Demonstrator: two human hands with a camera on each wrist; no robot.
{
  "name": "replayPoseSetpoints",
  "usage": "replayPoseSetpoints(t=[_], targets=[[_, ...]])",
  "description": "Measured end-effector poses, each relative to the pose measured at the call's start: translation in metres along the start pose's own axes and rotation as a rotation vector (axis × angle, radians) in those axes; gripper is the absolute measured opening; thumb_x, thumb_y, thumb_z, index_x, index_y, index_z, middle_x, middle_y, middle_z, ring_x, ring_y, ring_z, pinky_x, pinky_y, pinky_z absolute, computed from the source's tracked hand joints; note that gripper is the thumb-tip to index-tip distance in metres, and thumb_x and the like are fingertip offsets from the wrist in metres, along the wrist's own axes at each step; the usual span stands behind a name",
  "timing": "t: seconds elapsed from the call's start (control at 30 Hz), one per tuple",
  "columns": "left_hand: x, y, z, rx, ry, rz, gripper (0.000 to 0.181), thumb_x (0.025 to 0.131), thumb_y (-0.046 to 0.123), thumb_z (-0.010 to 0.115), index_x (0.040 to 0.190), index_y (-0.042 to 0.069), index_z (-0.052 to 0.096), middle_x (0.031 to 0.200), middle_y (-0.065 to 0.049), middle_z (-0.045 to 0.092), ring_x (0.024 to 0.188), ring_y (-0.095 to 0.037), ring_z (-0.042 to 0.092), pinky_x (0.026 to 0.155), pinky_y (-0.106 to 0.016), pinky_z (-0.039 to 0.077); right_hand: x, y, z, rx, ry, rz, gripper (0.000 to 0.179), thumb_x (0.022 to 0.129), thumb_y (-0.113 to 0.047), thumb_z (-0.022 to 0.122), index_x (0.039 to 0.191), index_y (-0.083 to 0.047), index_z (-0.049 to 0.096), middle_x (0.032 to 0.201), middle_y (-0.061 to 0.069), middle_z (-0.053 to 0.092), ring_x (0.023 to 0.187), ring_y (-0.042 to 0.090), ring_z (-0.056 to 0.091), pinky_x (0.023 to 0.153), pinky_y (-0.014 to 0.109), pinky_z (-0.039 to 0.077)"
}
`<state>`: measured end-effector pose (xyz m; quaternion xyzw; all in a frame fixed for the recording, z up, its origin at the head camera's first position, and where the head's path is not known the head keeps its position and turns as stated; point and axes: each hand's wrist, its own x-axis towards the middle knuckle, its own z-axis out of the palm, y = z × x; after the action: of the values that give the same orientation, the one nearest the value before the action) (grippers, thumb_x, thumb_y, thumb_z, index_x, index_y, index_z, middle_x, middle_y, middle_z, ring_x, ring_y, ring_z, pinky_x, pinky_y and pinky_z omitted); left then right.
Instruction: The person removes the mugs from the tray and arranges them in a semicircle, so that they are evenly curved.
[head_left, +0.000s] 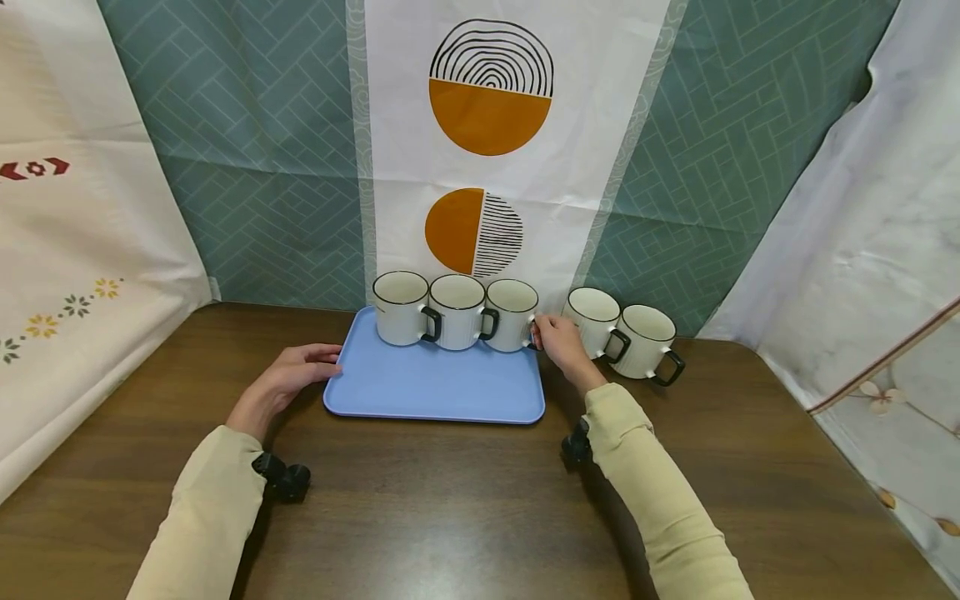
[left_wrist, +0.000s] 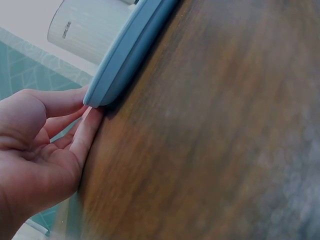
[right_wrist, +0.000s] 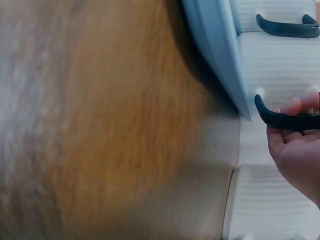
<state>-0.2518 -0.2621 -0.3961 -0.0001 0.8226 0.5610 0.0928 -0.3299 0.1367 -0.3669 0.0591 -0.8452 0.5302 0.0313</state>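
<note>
Three white mugs with black rims and handles stand in a row along the back of a light blue tray (head_left: 442, 387): a left mug (head_left: 397, 321), a middle mug (head_left: 456, 321) and a right mug (head_left: 510, 312). My right hand (head_left: 562, 340) grips the black handle (right_wrist: 287, 121) of the right mug, at the tray's back right corner. At the tray's left edge, my left hand (head_left: 302, 371) pinches the rim. In the left wrist view its thumb (left_wrist: 65, 101) lies against the rim and a finger (left_wrist: 87, 132) reaches under it.
Right of the tray, a white mug (head_left: 592, 308) and another white mug (head_left: 647, 342) stand close together on the brown wooden table (head_left: 420, 508), near my right hand. A patterned cloth (head_left: 292, 150) hangs behind the table, with pale fabric (head_left: 862, 250) on the right side.
</note>
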Motion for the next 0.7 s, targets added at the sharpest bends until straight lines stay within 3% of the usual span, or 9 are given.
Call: replayPoseSetpoints(t=[0.13,0.33,0.57,0.7], targets=[[-0.002,0.000,-0.001,0.005,-0.003,-0.003,0.057,0.096,0.012,0.058,0.142,-0.012,0.035,0.138,-0.032,0.042,0.117,-0.034,0.048,0.104,-0.047,0.037,0.000,0.001,0.003,0.058,0.007,0.019,0.039,0.104,-0.018,0.038,0.080,0.009,0.053,0.063,0.005,0.046,0.062,0.016,0.041,0.063,0.028,0.033],[-0.002,-0.001,0.001,0.006,-0.004,0.000,0.057,0.096,0.012,0.059,0.141,-0.012,0.036,0.137,-0.032,0.043,0.115,-0.032,0.049,0.103,-0.046,0.038,-0.001,0.003,0.008,0.185,0.117,0.050,0.038,0.103,-0.016,0.037,0.084,0.013,0.053,0.063,0.001,0.042,0.060,0.012,0.041,0.065,0.028,0.037],[-0.001,0.001,0.001,0.008,0.002,0.007,0.055,0.095,0.010,0.059,0.141,-0.012,0.037,0.136,-0.031,0.044,0.113,-0.029,0.050,0.100,-0.039,0.042,-0.006,0.000,0.011,0.190,0.174,0.035,0.038,0.102,-0.018,0.038,0.082,0.008,0.057,0.058,-0.001,0.043,0.057,0.012,0.040,0.056,0.024,0.032],[-0.001,0.002,0.000,0.005,0.001,0.003,0.055,0.095,0.010,0.058,0.141,-0.012,0.037,0.137,-0.032,0.044,0.114,-0.030,0.050,0.101,-0.041,0.040,-0.008,-0.004,0.011,0.156,0.210,0.024,0.038,0.101,-0.021,0.039,0.079,0.003,0.058,0.058,-0.001,0.043,0.056,0.012,0.038,0.054,0.025,0.030]])
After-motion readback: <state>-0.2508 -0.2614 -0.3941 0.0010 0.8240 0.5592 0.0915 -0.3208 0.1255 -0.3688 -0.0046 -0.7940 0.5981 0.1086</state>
